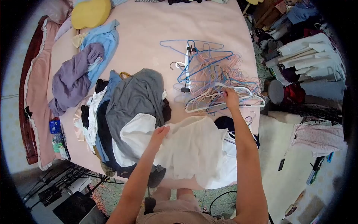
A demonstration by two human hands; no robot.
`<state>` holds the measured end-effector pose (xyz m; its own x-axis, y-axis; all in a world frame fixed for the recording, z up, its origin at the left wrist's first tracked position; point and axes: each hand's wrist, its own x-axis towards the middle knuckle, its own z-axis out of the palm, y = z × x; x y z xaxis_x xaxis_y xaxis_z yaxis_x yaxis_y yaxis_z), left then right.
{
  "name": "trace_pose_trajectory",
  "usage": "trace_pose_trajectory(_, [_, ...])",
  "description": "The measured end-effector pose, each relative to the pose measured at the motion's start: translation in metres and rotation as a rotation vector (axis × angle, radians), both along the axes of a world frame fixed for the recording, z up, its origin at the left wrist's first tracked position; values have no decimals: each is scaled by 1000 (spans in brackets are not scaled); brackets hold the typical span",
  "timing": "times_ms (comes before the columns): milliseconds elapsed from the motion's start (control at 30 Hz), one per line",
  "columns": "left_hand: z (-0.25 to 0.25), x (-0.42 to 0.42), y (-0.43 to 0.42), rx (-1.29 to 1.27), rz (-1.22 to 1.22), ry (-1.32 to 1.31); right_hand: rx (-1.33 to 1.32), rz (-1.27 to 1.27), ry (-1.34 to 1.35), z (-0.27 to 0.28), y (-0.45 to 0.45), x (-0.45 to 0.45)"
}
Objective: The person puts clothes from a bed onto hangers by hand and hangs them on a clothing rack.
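Observation:
My left hand (161, 134) is closed on the edge of a white garment (192, 147), which spreads over the front of the bed. Over the pile of hangers (220, 67), my right hand (231, 98) has its fingers closed on a white hanger (244, 89). More white hangers lie around and below that hand. Left of the white garment is a heap of clothes with a grey garment (134, 93) on top. Beneath and to the right of the white garment, another white cloth (228, 160) shows.
Purple clothing (76, 74) and a light blue cloth (106, 35) lie on the bed's left side, near a yellow cushion (89, 13). White clothes (313, 56) hang or lie along the right. A black device (74, 207) stands at the lower left.

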<state>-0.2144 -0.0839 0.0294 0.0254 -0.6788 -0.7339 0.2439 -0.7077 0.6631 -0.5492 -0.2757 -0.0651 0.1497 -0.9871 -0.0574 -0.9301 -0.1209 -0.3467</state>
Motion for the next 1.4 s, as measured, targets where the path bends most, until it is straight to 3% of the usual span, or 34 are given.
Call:
trace_pose_trajectory(33, [10,-3,-2,-12,24,-20,-43,-43,-154,7,2,1])
trace_pose_trajectory(167, [10,0,3,-20,-27,-35,8,-16,-204,39,21,2])
trace_pose_trajectory(267, [13,4,11,1,-60,-21,-9,52,-390,59,45,1])
trace_pose_trajectory(333, [13,7,16,-5,-49,1,-135,102,-434,70,58,0])
trace_pose_trajectory(400, [18,7,23,-34,-12,75,-135,48,-396,80,68,-5])
trace_pose_trajectory(467, [28,5,30,-63,21,147,-43,-173,-112,94,76,-9])
trace_pose_trajectory(600, [49,5,51,-71,18,200,-353,-201,-156,121,98,4])
trace_pose_trajectory(700, [52,11,67,-46,-12,211,-366,-170,-55,130,106,11])
trace_pose_trajectory(833, [58,17,80,-22,-28,231,-434,-237,-163,138,112,19])
trace_pose_trajectory(1200, [59,32,101,-101,46,266,-245,-401,-389,132,132,29])
trace_pose_trajectory(1333, [56,33,105,-107,41,246,-172,-236,-279,121,139,40])
trace_pose_trajectory(1400, [56,32,107,-111,51,250,-156,-279,-335,116,139,43])
